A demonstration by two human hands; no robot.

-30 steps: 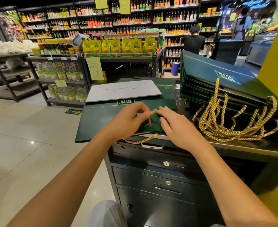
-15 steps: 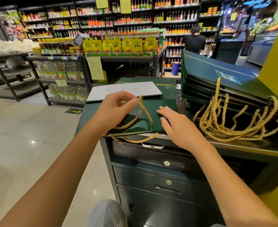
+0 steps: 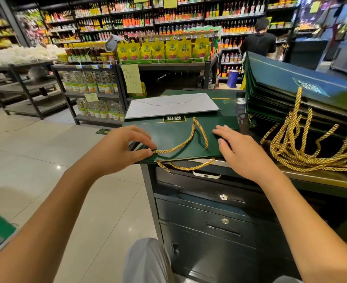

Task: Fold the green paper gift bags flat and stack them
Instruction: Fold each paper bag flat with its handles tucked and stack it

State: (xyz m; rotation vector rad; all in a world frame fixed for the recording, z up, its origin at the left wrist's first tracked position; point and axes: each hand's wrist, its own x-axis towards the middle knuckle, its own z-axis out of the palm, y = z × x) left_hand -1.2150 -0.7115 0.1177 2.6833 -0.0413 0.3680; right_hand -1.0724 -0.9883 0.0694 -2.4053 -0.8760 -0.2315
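A flat dark green paper gift bag lies on the counter in front of me, its near edge hanging over the counter edge. A gold rope handle loops across its top face; a second handle dangles below the edge. My left hand pinches the left end of the upper rope between thumb and forefinger. My right hand lies flat on the bag's right side, fingers straight. To the right a tall stack of folded green bags leans, with several gold handles spilling forward.
A white envelope-like sheet lies on more green bags behind the one I hold. A phone pokes out under the counter edge above dark drawers. Shop shelves stand at left; a person in black stands far back.
My left hand pulled the upper rope handle up and laid it over the bag, then slid left to the rope's end. The right hand stayed pressed on the bag.
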